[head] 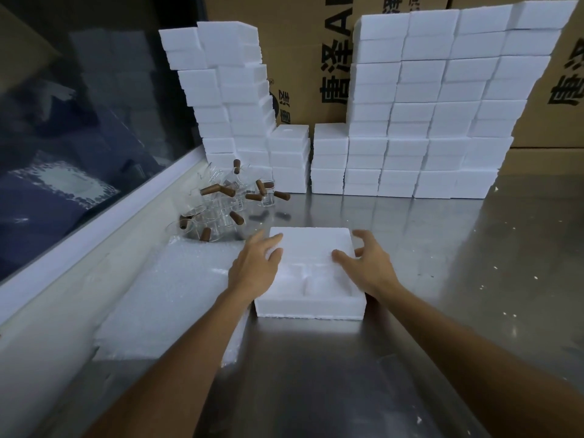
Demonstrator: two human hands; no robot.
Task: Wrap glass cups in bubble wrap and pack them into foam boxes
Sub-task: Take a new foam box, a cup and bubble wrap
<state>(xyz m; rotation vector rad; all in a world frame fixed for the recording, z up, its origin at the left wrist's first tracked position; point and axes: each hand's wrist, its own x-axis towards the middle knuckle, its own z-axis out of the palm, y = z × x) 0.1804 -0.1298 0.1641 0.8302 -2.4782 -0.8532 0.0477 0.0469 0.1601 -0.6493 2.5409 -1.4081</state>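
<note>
Open white foam box [311, 306] sits mid steel counter [442, 248], w/ a bubble-wrap sheet [164, 295] just left of it. Both hands over the box — left hand [257, 263] and right hand [368, 263] w/ fingers spread, gripping nothing. Clear glass cups w/ brown handles [227, 200] are piled behind the wrap, near white foam-box stacks [426, 121].

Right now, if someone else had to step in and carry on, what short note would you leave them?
Left hand: open, resting on the foam box at its left edge.
Right hand: open, fingers spread at the box's right edge.
The box sits open on the steel table; no cup visible inside.
Glass cups lie piled at rear left; bubble wrap lies flat beside the box.
Left: wrap cups, pack, close.
</note>
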